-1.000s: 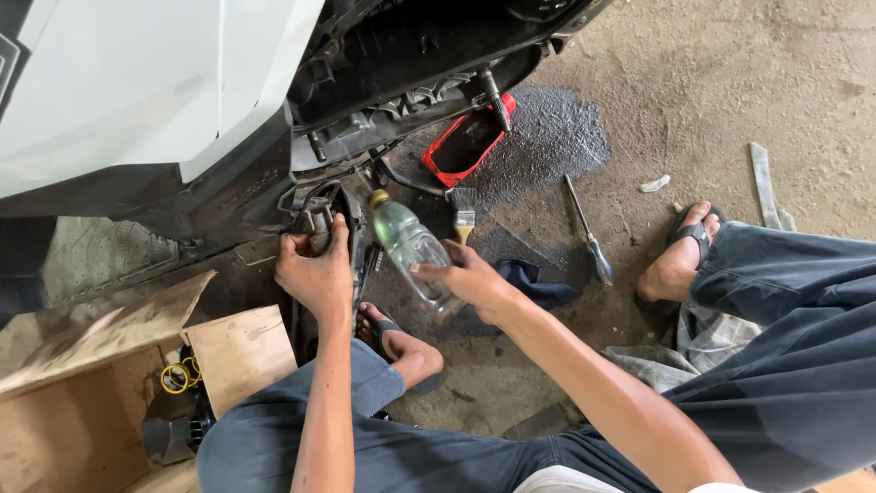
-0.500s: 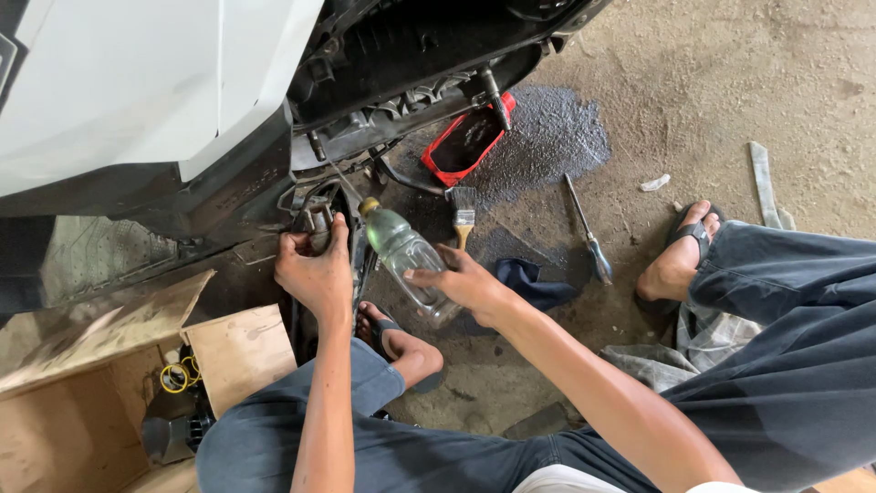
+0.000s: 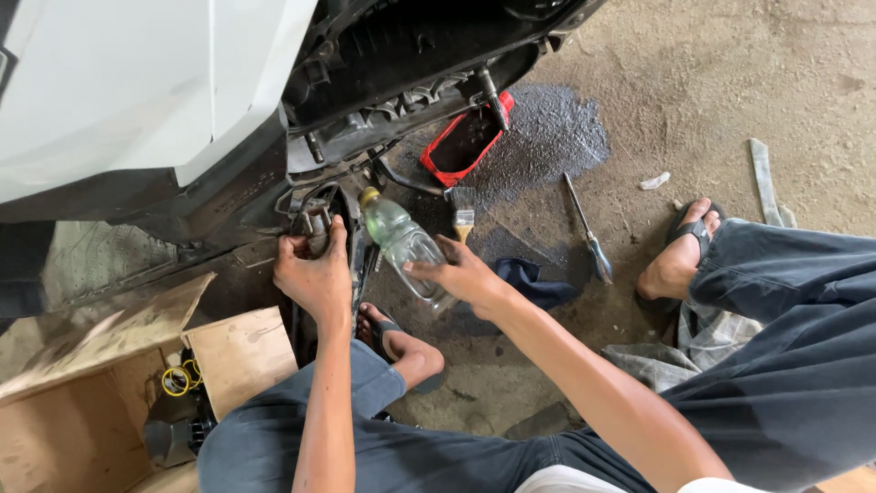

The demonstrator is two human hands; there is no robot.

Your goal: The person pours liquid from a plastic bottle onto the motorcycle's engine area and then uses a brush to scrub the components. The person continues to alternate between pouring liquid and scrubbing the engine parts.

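While the person sits on the concrete floor [image 3: 803, 82] beside a white scooter [image 3: 137, 91], the left hand [image 3: 315, 274] reaches up under the dark belly of the scooter. Its fingers are curled tight around a small metal part [image 3: 313, 219] down there. The right hand [image 3: 461, 274] holds a clear plastic bottle [image 3: 406, 246], fingers wrapped around its fat middle. The bottle is tipped, and its yellow-capped top points up toward the metal part, very near it but not touching as far as I can tell. I cannot tell how much liquid is inside.

The work looks like it is in the middle. A red tray [image 3: 465, 141] lies under the scooter with a dark wet patch beside it. A paintbrush [image 3: 463, 212] and a screwdriver [image 3: 584, 228] lie on the floor, and a blue rag [image 3: 538, 278] sits by the right wrist. An open cardboard box [image 3: 237, 351] stands at the left.
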